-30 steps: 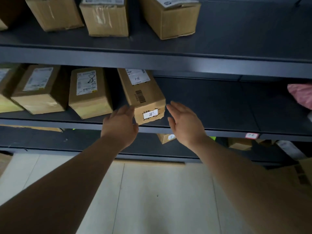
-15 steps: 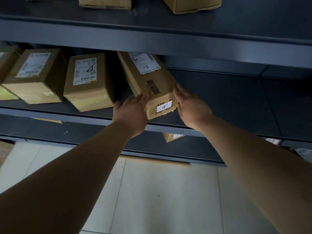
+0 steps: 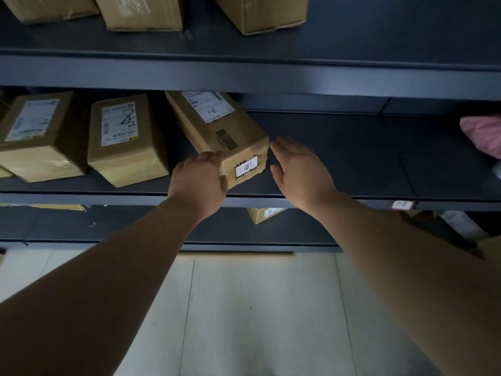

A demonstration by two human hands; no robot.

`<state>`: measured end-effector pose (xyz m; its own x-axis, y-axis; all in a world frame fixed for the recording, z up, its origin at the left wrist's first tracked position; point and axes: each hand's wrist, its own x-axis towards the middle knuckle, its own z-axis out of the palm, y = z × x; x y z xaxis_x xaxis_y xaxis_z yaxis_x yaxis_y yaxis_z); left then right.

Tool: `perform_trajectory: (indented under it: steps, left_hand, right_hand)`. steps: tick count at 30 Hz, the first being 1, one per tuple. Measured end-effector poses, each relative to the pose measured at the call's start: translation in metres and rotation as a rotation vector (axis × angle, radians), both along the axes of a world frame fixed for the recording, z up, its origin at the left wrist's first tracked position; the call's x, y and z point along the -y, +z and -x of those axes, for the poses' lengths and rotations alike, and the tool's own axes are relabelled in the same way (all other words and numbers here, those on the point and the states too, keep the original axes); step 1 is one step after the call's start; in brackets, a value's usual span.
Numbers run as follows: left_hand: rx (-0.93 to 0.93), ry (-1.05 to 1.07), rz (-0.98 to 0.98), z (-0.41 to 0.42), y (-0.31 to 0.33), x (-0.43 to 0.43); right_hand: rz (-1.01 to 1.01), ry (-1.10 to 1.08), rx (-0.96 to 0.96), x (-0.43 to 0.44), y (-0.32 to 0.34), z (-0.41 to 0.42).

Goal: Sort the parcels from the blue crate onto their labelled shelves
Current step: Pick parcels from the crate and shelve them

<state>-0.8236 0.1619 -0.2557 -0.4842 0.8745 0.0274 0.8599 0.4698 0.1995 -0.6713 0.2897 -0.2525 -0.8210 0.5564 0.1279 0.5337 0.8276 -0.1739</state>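
Head view. A long cardboard parcel (image 3: pixel 217 131), with "8-1" handwritten on its label, is lying skewed on the middle shelf (image 3: pixel 339 158). Its near end, bearing a small white sticker, is sitting close to the shelf's front lip.

The left hand (image 3: pixel 199 183) is resting against the parcel's near left corner, fingers straight and together, not curling round it. The right hand (image 3: pixel 298 175) is hovering just beside the near right corner, fingers straight and close together, thumb apart. I cannot tell whether the fingertips are touching cardboard.

To the left, a box marked "8" (image 3: pixel 124 142) and another labelled box (image 3: pixel 38 137) are standing on the same shelf. A pink bag (image 3: pixel 485 134) is lying at the far right. A small shelf tag (image 3: pixel 403 205) is sticking to the front edge.
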Motion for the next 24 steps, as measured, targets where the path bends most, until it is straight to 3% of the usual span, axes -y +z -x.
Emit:
perform_trajectory:
  steps: [12, 24]
  left_hand:
    - [0.092, -0.445, -0.258, -0.131, 0.093, 0.051]
    - [0.207, -0.885, -0.225, -0.389, 0.162, 0.118]
  right_hand:
    - [-0.051, -0.372, -0.187, 0.119, 0.080, -0.162]
    - [-0.052, -0.803, -0.188, 0.290, 0.158, -0.424]
